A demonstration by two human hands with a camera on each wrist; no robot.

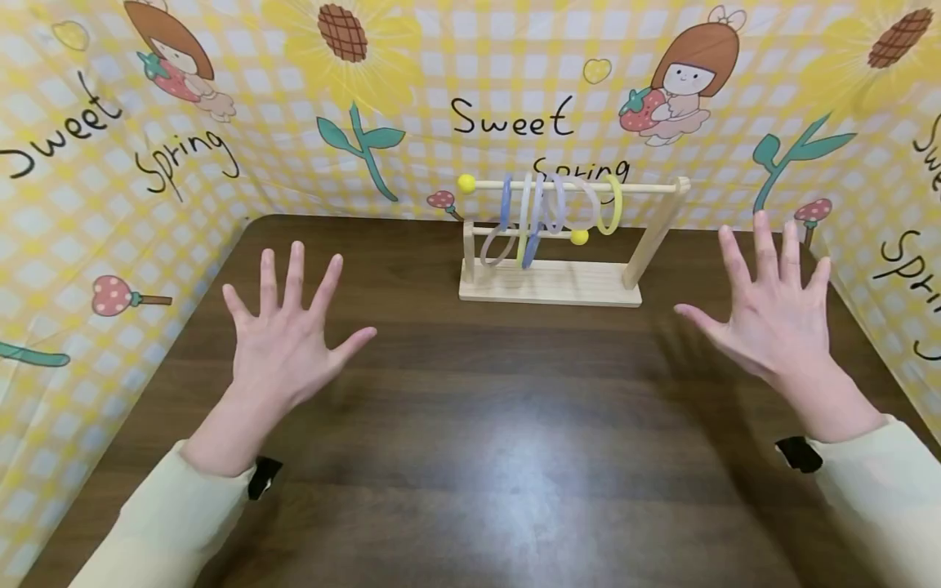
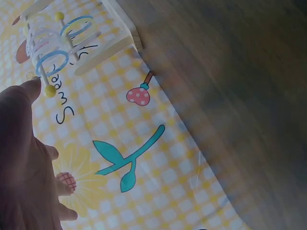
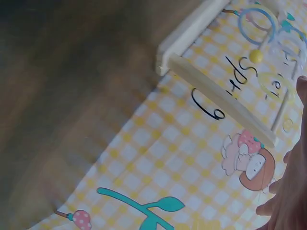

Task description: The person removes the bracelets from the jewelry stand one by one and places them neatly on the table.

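My left hand (image 1: 283,347) hovers over the left side of the table, fingers spread and straight, holding nothing. On the right, my other hand (image 1: 779,327) is raised in the same way, fingers fanned out and thumb toward the middle. Between and beyond them stands a wooden rack (image 1: 551,284) with two horizontal rods tipped by yellow balls. On its upper rod hang several rings, among them a blue ring (image 1: 506,202) and a yellow ring (image 1: 608,206). A greyish ring (image 1: 497,247) and a second blue ring (image 1: 531,250) hang at the lower rod. Neither hand touches the rack.
The dark wood table (image 1: 470,425) spreads in front of the rack. A yellow checked cloth (image 1: 279,155) with printed flowers and lettering walls the table at the back and both sides. The rack stands close to the back cloth.
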